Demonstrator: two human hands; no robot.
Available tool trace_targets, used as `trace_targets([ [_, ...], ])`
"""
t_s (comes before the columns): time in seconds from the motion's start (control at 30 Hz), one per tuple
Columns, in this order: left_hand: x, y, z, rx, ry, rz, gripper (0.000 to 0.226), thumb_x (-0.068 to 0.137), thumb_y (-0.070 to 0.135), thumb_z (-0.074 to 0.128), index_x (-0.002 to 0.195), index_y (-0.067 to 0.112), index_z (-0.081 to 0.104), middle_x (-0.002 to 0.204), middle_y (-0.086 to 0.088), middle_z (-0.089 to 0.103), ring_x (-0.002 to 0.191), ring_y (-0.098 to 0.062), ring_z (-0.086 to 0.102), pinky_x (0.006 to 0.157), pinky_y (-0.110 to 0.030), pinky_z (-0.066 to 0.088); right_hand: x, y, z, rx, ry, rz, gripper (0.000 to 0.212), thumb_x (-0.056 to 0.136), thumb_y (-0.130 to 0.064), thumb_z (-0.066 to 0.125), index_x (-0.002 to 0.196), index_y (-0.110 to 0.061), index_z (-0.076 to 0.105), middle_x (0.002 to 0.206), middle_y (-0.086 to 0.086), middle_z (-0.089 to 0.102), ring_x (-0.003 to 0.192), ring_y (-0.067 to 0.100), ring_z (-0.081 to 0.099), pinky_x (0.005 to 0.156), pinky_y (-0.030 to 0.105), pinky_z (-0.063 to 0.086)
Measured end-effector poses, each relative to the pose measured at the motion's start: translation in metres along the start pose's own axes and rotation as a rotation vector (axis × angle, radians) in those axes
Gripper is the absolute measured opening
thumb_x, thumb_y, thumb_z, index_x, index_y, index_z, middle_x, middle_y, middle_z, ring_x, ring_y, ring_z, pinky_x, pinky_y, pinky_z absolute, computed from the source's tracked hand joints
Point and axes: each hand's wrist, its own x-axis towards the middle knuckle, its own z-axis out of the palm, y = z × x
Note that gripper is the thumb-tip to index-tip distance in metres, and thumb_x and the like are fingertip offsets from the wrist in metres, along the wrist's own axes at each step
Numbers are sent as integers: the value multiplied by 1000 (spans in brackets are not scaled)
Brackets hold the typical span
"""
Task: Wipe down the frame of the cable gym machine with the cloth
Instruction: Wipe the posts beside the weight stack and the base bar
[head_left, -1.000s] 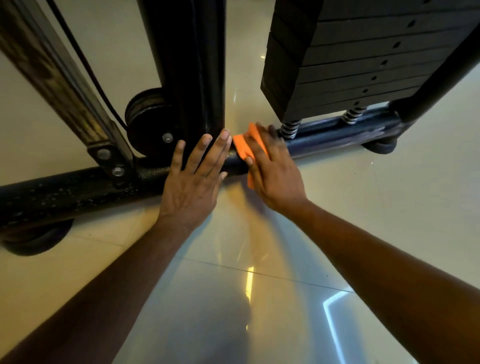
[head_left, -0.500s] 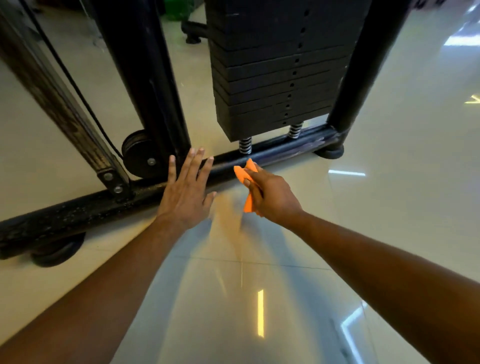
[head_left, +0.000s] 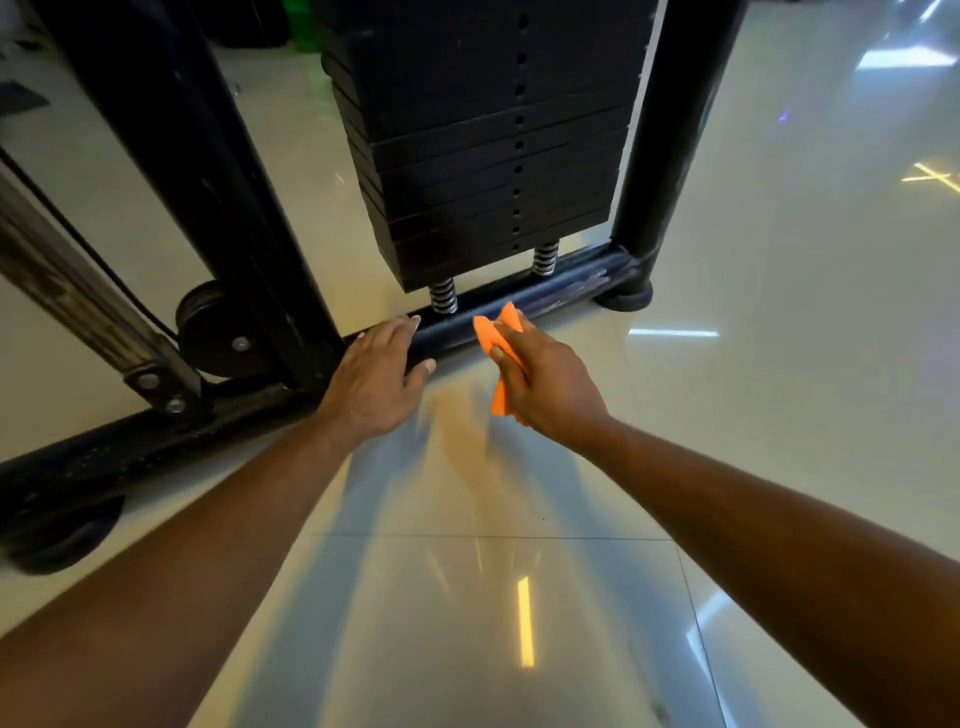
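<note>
**Cloth lifted off the base bar between strokes**

While the dusty black base bar (head_left: 130, 457) is seen low on the left, a dark pulley wheel (head_left: 221, 332) and a thick black upright post (head_left: 208, 171) are found just behind it. The left hand (head_left: 371, 384) is rested on the bar beside that post, its fingers (head_left: 402, 325) straight and close together. A second ago this hand was spread flat on the bar. The folded orange cloth (head_left: 496, 332) is pinched by the right hand (head_left: 545, 384); it was pressed on the bar earlier and is now held just in front of it, apparently clear. The wiping stroke is therefore judged paused. Above, the black weight stack (head_left: 478, 130) on two coil springs (head_left: 443, 296) overhangs the bar, so reach is hindered there. The glossy tiled floor (head_left: 779, 415) is seen rightwards.
</note>
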Motion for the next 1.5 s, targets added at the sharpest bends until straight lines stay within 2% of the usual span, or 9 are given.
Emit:
trace_targets([
  [0.13,27,-8,26,-44,-2,-113,58,110,34,53,161,9,42,163,-13,45,149,-36,43,125,-51,34,34,-1,39,1,92,25,53,117,-47,44,167,-28,42,177,1,33,149,27,52,114,44,54],
  [0.23,50,-17,45,-20,32,-115,50,110,28,48,155,7,50,159,-15,50,146,-38,47,124,-51,33,57,2,72,7,133,53,55,118,-44,40,170,-28,32,182,1,16,166,24,20,124,44,40],
  [0.33,69,-24,55,-68,89,-143,45,108,24,47,149,9,60,151,-15,59,138,-38,55,117,-46,39,69,12,108,-33,154,34,63,119,-41,33,175,-21,14,183,3,-2,169,26,-8,135,53,20],
  [0.43,76,-29,61,-86,134,-147,44,106,27,46,145,18,64,148,-8,64,134,-33,59,112,-42,41,70,15,132,-73,213,2,67,119,-36,35,175,-12,6,183,10,-9,168,31,-17,135,59,8],
  [0.7,69,-28,62,-109,170,-135,46,107,31,48,149,18,61,148,-4,63,136,-29,56,116,-41,37,76,47,125,-230,205,-88,74,118,-41,40,175,-17,0,182,14,-9,168,34,-13,134,62,7],
  [0.87,64,-27,73,58,171,-79,53,108,47,47,152,19,53,151,-4,57,140,-28,51,119,-46,33,95,65,98,-168,315,85,65,118,-37,38,175,-23,10,183,9,-7,168,35,-13,133,64,5],
  [1.07,59,-11,82,115,226,-134,53,111,47,45,154,16,50,161,-8,51,154,-31,40,126,-58,25,90,61,100,-234,178,-169,63,118,-35,42,175,-22,19,183,7,2,169,30,-6,135,59,4],
  [1.27,59,-7,88,151,254,-163,55,113,50,41,156,17,47,164,-8,47,157,-32,33,128,-58,19,98,73,72,-229,242,-3,58,118,-36,39,173,-24,24,183,8,7,169,30,0,135,60,10],
  [1.5,58,-5,89,173,250,-169,60,110,55,43,157,17,47,167,-9,44,159,-34,30,128,-58,16,105,85,66,-356,109,-225,59,118,-41,36,174,-29,22,183,7,8,170,29,2,137,53,6],
])
